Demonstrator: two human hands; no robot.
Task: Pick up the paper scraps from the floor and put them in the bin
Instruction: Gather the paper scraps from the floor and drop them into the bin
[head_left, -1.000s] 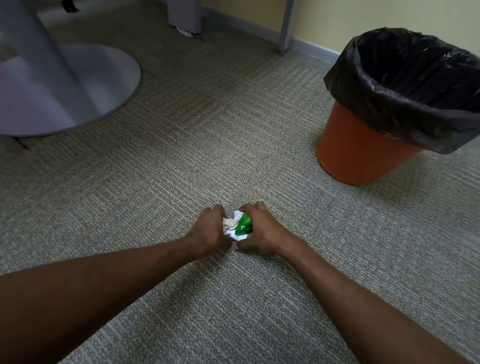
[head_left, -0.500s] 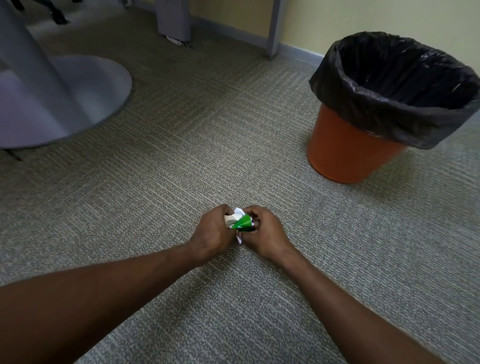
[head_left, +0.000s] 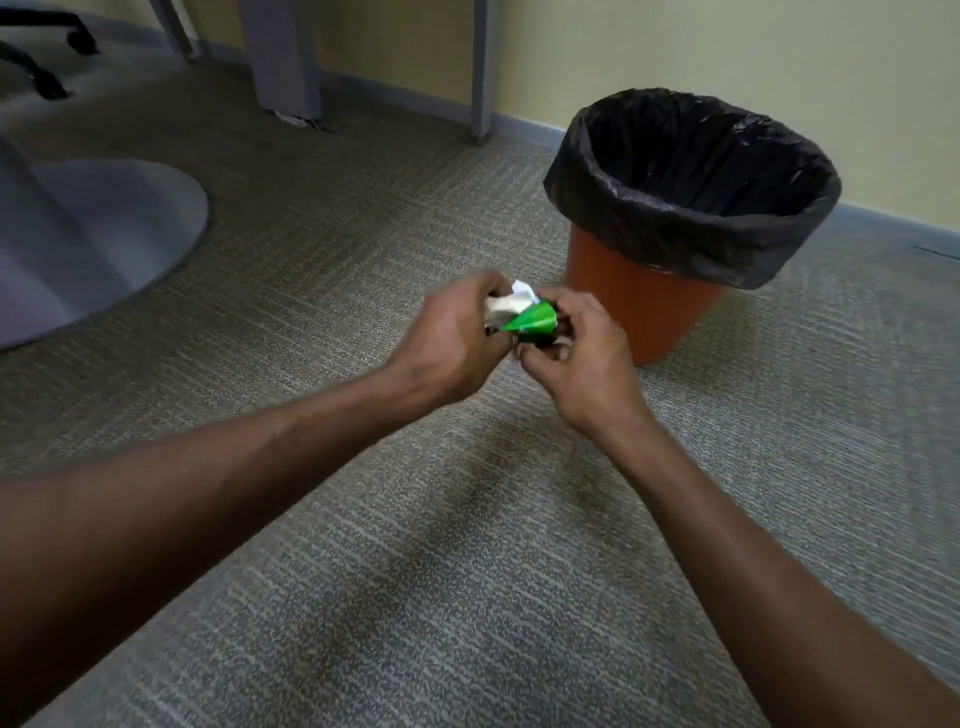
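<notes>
left hand (head_left: 457, 343) + right hand (head_left: 576, 358): pressed together around paper scraps (head_left: 524, 317) | just before bin (head_left: 691, 208) | risk: loose scrap slips out short of rim

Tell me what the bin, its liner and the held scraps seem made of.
Bin: likely plastic, smooth matte orange wall. Liner: thin black plastic film, glossy and wrinkled over the rim. Paper scraps: crumpled paper, white and green, sharp creases, the green piece perhaps coated.
</notes>
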